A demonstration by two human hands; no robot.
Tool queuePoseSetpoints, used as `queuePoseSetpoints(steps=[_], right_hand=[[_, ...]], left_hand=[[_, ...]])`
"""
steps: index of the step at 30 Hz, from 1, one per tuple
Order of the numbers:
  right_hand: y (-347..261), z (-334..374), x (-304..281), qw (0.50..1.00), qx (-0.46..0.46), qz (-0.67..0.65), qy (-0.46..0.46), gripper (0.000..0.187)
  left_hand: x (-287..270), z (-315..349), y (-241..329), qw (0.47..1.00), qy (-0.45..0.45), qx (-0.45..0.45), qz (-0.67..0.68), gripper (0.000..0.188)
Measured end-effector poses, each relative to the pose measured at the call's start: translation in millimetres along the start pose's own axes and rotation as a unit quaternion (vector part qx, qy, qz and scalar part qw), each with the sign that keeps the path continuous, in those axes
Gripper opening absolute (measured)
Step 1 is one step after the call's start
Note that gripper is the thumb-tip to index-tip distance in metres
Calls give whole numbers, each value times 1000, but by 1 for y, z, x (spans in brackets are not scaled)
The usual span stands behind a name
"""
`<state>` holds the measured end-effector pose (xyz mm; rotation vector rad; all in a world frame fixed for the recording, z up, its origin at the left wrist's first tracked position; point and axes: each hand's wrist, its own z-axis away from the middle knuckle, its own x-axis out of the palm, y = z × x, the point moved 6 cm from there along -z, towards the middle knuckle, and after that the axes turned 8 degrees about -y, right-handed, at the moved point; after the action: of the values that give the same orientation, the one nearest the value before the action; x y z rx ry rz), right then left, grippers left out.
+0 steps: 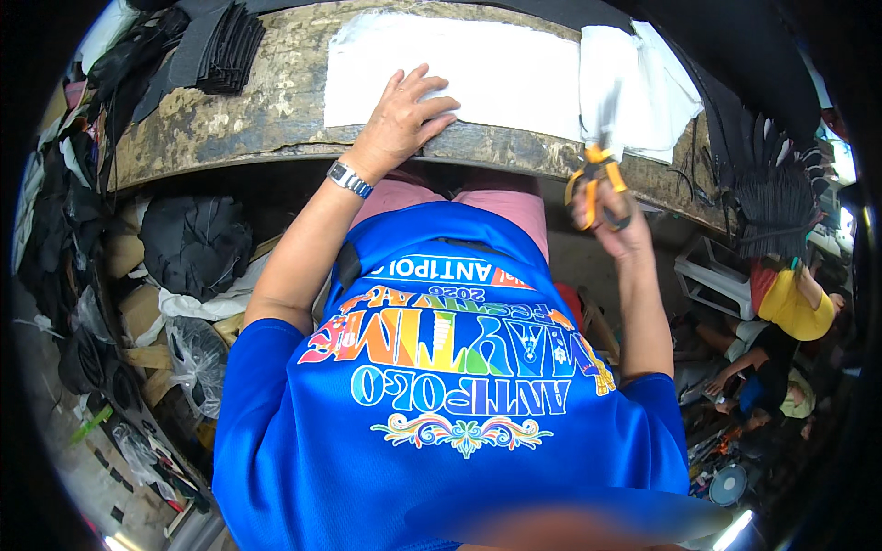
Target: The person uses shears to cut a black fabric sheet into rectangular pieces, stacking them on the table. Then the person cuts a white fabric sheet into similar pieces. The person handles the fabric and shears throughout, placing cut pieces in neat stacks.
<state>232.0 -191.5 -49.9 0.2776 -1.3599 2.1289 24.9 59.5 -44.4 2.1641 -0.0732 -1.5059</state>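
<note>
My left hand lies on the near left part of a long white fabric sheet, its fingers apart and holding nothing. In my right hand is a pair of scissors with orange and black handles. The blades are smeared by motion and point away from me, over a folded white cloth at the sheet's right end. Whether the blades touch the cloth I cannot tell. Both white pieces rest on a worn wooden table.
A stack of black fabric pieces sits at the table's far left. Black strips hang at the right end. Below the left side are a black bundle and plastic bags. A white stool and several people are at the right.
</note>
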Motion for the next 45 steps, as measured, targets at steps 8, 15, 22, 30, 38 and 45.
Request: queuePoseSetpoints(steps=[8,15,22,30,38,45], right_hand=[[35,-1,41,948,234,99,-193,52],[34,-30,56,952,247,80,-163,54],[27,-32,63,957,245,113,-106,53],[27,-30,64,964,223,143,-27,40],[29,-23,64,961,232,146,-29,38],[27,-36,71,962,223,94,-128,51]], left_hand=[[3,2,-2,1000,29,-2,9,23],[-3,4,4,998,59,12,35,25],[1,5,-1,999,31,14,40,28],[1,4,-1,999,32,10,37,24],[-1,4,-1,998,34,10,53,23],[-8,8,0,993,52,1,103,19]])
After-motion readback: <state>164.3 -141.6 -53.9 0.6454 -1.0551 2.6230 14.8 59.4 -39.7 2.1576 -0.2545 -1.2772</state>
